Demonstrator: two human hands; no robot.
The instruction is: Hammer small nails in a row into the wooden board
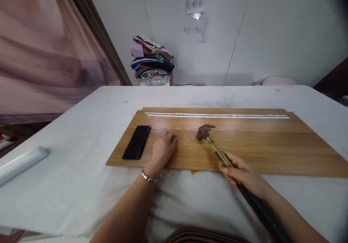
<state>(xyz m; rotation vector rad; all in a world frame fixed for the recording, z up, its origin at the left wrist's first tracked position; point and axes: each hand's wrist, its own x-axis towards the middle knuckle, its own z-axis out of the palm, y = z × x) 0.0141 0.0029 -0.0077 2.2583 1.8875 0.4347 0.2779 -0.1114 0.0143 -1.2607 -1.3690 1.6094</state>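
Right grip [239, 172] wrapped round hammer [217, 150], head resting on plank [272, 148] on bench [81, 185]. Left grip [163, 148] curled by loose nails [160, 130]; pinch unclear. Likely nail-setting step: you need one nail upright, fingers clear.

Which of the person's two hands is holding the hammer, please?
The right hand grips the hammer by its handle; the left hand rests on the board beside small nails.
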